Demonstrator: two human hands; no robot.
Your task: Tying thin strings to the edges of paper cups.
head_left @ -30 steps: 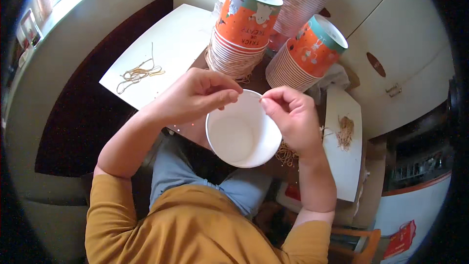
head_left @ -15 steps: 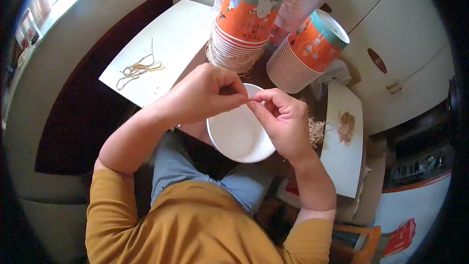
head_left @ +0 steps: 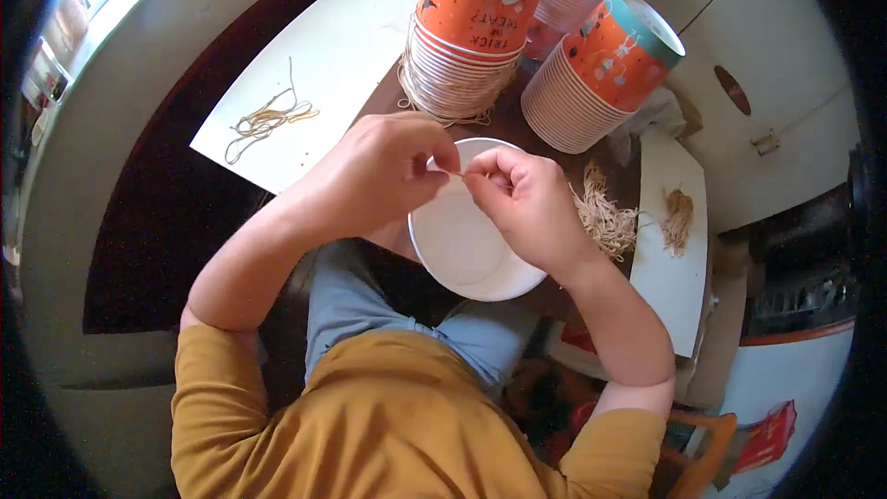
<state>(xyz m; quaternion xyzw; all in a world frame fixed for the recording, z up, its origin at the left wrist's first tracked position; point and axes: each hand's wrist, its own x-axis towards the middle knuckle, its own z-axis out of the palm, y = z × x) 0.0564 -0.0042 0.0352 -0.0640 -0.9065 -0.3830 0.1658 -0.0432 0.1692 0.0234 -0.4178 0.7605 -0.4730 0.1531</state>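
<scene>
Pinching, fingertips closed: thin tan cord (head_left: 460, 175), crosswise, left hand (head_left: 383, 162) to right hand (head_left: 534, 199)
White paper tub (head_left: 467, 242): underneath, brown table's (head_left: 508, 120) near edge

Your brown table (head_left: 511, 122) supports an inverted paper-tub stack (head_left: 480, 14), a second inverted stack (head_left: 605, 65) and a beige cord pile (head_left: 605, 215); its white leaves (head_left: 346, 42) carry further cords (head_left: 263, 123).

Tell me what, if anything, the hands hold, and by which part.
A thin strand, it seems: the left hand and right hand pinch it at their fingertips over the bucket. Whether by its end or middle cannot be told.
</scene>
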